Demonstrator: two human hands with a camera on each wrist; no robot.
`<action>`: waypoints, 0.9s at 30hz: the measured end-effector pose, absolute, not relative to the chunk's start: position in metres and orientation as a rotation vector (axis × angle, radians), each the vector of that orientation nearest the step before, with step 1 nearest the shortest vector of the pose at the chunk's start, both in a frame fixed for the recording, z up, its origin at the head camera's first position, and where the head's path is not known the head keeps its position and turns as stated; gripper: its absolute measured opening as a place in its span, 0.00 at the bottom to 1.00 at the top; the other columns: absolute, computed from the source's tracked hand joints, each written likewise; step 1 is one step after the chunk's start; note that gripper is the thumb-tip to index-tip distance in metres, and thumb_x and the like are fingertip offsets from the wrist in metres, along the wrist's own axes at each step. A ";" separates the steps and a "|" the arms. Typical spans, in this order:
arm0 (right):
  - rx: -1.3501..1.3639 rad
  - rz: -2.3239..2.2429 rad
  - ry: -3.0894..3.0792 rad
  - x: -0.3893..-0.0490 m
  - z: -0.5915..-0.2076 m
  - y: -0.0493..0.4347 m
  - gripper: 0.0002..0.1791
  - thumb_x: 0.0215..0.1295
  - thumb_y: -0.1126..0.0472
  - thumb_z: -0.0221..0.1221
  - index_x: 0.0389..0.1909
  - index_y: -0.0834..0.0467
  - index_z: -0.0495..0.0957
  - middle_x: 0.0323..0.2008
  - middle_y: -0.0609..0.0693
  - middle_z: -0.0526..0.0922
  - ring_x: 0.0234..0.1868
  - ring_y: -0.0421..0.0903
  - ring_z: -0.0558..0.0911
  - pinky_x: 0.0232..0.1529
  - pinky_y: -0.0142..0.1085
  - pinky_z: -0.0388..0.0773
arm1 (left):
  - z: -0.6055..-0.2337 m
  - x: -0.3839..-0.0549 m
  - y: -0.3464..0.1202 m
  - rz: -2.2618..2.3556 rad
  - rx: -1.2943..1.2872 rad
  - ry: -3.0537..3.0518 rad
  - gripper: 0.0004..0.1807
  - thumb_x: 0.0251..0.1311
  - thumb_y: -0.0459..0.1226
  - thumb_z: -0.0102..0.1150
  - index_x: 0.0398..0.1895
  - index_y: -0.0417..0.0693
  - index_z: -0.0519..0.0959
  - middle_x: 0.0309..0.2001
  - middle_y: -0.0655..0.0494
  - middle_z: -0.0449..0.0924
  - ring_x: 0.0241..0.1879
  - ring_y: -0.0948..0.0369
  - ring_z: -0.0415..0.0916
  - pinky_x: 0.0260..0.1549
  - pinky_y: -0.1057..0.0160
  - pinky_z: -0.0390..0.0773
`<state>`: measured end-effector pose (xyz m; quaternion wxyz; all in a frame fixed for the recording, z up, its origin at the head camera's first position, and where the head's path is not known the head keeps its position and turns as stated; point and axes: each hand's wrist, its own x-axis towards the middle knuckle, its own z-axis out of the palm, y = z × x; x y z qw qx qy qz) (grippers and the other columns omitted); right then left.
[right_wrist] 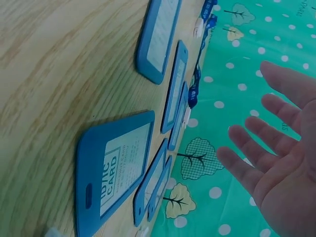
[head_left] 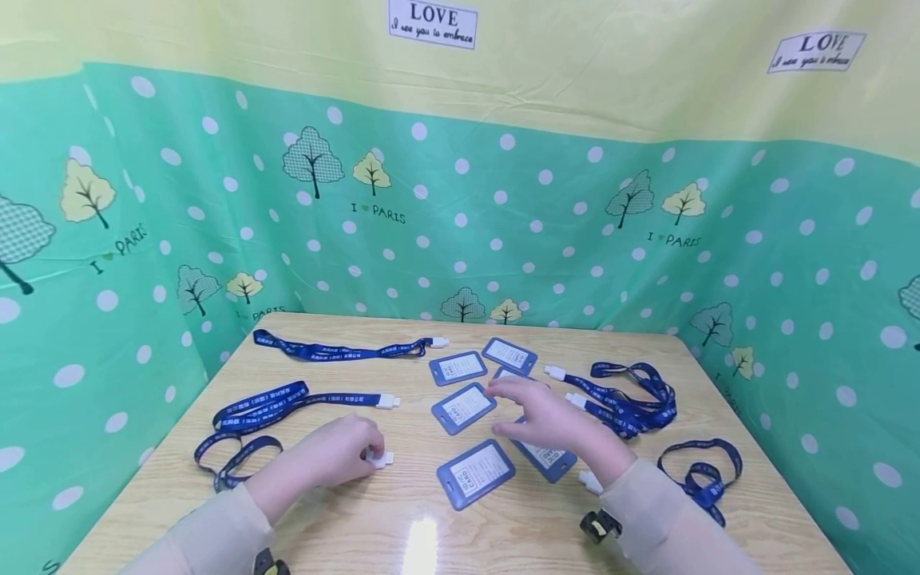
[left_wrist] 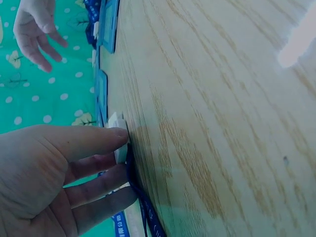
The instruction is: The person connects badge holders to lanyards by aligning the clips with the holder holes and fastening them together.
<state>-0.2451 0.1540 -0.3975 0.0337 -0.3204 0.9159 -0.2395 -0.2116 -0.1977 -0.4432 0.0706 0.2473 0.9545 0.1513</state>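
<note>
Count from the head view: card holders, six, two of them partly hidden by a hand. Blue lanyards, six: three at the left of the table, three at the right. White clips, six. Hands: one left hand, one right hand. Sleeves, two. Tables, one. Printed LOVE labels, two.

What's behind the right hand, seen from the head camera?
Parts of two blue card holders show past the right hand; it covers their remaining portions, which can't be seen.
</note>
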 end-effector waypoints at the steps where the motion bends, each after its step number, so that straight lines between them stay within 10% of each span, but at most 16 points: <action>1: -0.982 -0.714 2.821 -0.245 -0.398 0.154 0.29 0.66 0.51 0.68 0.67 0.47 0.75 0.70 0.48 0.72 0.71 0.51 0.70 0.64 0.48 0.75 | -0.443 -0.212 -0.198 0.459 0.745 2.869 0.07 0.53 0.35 0.75 0.30 0.60 0.87 0.30 0.70 0.78 0.28 0.70 0.73 0.35 0.63 0.82; 27: -1.129 -0.389 2.628 -0.242 -0.414 0.143 0.32 0.61 0.53 0.72 0.67 0.50 0.77 0.70 0.50 0.73 0.71 0.50 0.70 0.68 0.48 0.71 | -0.439 -0.212 -0.199 0.506 0.747 2.840 0.06 0.54 0.35 0.74 0.29 0.58 0.88 0.32 0.68 0.81 0.32 0.67 0.78 0.37 0.62 0.83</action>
